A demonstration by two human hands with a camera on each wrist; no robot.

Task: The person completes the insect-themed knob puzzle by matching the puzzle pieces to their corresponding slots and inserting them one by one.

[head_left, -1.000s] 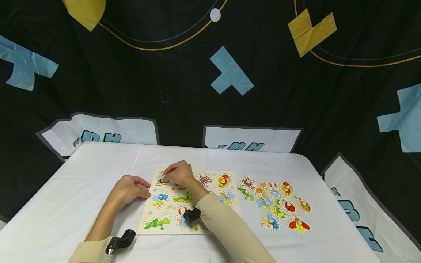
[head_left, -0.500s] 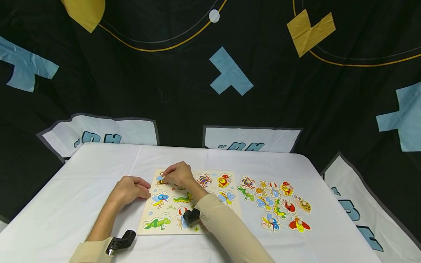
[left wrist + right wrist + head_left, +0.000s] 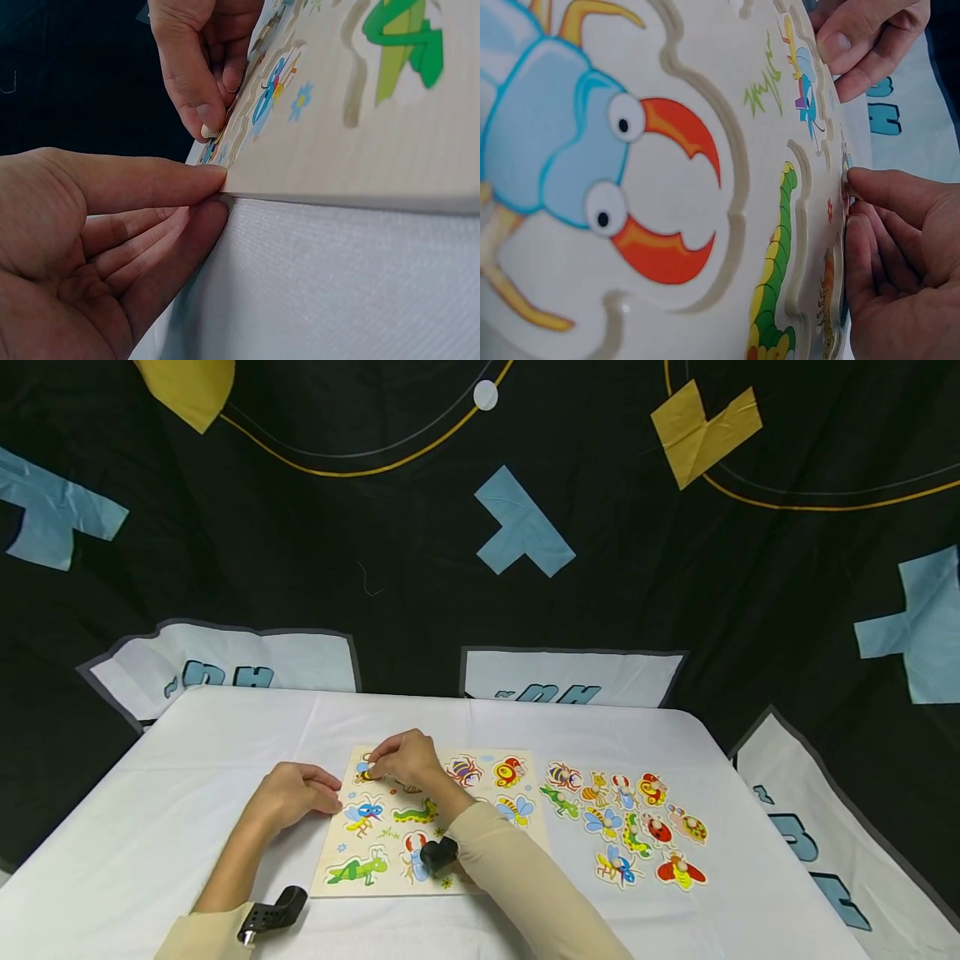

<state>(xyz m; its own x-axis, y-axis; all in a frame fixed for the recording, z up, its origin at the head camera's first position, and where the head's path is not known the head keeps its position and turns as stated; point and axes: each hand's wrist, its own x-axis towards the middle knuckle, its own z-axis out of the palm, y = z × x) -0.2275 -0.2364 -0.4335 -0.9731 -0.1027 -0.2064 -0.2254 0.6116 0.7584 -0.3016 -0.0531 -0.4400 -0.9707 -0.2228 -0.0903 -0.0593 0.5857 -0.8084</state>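
Note:
A wooden peg puzzle board [image 3: 392, 885] with recessed insect pictures lies on the table. At its far left corner my right hand [image 3: 408, 758] pinches the small wooden knob [image 3: 208, 132] of a bee puzzle piece [image 3: 363, 771], which sits over the bee picture; the fingers partly cover it. My left hand [image 3: 297, 796] holds the board's left edge between thumb and fingers, as the left wrist view shows. Stag beetle [image 3: 562, 142] and caterpillar [image 3: 775, 270] pictures show in their recesses in the right wrist view. My right forearm hides part of the board.
Several loose knobbed insect pieces, among them a spider [image 3: 564, 776], a ladybug [image 3: 659, 831] and a red-winged bug [image 3: 681, 871], lie right of the board on the white tablecloth [image 3: 750, 827]. A black curtain [image 3: 420, 610] hangs behind the table.
Both hands keep nearly the same place and hold through all the head frames. The view itself shifts very slightly.

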